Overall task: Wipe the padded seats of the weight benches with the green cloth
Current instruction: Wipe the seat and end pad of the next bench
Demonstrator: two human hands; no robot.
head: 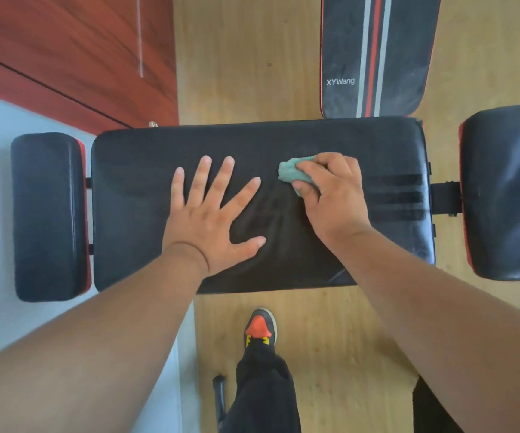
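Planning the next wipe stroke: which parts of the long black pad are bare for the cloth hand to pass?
Bare: the long pad left of the left hand, up to the small end pad; also the strip along its far edge. Crowded: the middle, where the right hand grips the green cloth beside the flat left hand.

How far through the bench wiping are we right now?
In hand: the right hand grips the green cloth on the long black pad, while the left hand presses flat beside it. I cannot tell which areas are wiped. Probably left: the small pad, the right pad, the striped bench.
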